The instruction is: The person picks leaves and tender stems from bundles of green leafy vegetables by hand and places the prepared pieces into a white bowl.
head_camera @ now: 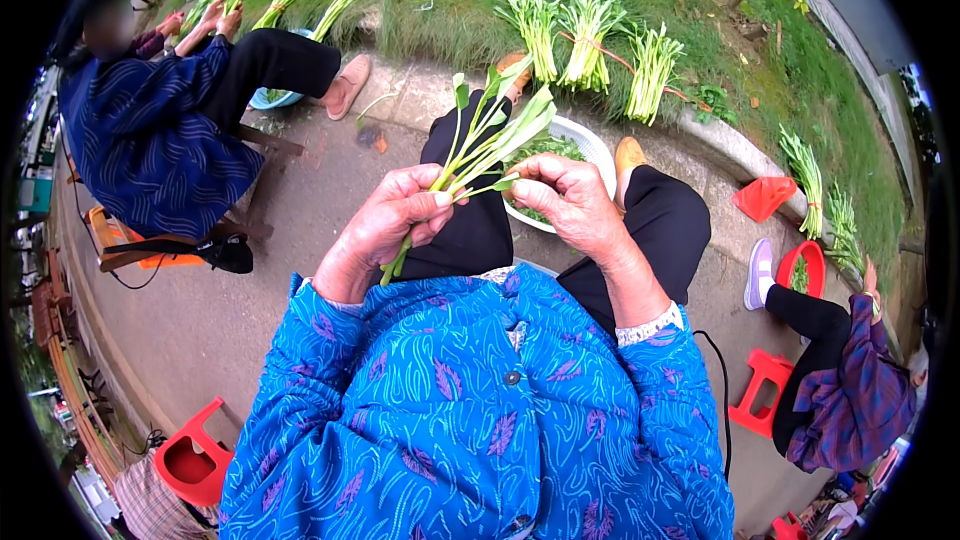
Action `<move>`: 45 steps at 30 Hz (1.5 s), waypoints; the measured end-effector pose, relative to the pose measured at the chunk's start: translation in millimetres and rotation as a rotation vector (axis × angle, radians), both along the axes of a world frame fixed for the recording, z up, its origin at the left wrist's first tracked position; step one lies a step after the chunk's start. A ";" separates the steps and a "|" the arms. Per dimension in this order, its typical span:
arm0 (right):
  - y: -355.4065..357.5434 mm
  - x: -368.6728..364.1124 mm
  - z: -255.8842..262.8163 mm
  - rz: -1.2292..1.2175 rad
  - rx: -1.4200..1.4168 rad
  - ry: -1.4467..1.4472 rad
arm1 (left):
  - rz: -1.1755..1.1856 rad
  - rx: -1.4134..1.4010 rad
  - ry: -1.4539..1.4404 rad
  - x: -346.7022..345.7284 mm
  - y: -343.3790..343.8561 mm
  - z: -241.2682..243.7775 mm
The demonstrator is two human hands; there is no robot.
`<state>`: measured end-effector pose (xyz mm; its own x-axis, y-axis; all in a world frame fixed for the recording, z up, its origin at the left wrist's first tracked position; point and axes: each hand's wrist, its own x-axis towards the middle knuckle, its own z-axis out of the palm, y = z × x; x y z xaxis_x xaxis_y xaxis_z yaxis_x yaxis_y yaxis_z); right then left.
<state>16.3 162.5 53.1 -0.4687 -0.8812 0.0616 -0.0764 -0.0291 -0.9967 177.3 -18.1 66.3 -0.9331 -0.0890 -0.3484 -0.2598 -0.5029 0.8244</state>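
In my left hand is a small bunch of leafy green stalks, gripped near the middle with the leaves pointing up and away from me. My right hand pinches a small leaf at the bunch's right side between thumb and forefinger. Beyond and below my right hand, a white plastic basket stands between my feet. Loose green leaves lie in it, partly hidden by my hand and the stalks.
Tied greens bundles stand on the grass beyond the stone kerb. A seated person handles greens at left, another at right. A red basin, red bag and red stools are also around; a black cable runs beside me.
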 end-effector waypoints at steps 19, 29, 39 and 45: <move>27.8 -67.0 -89.7 -0.266 0.859 0.629 | -0.135 -0.459 -0.016 7.7 6.2 7.7; 31.3 -101.8 -26.0 -0.326 0.157 0.204 | -0.237 -0.681 -0.041 6.9 8.7 15.3; -1.8 -83.7 51.9 0.306 0.208 0.383 | -0.321 -0.846 0.030 4.3 12.1 15.6; -7.3 -71.4 22.2 -0.152 0.320 0.865 | -0.265 -0.797 -0.010 4.1 7.9 10.4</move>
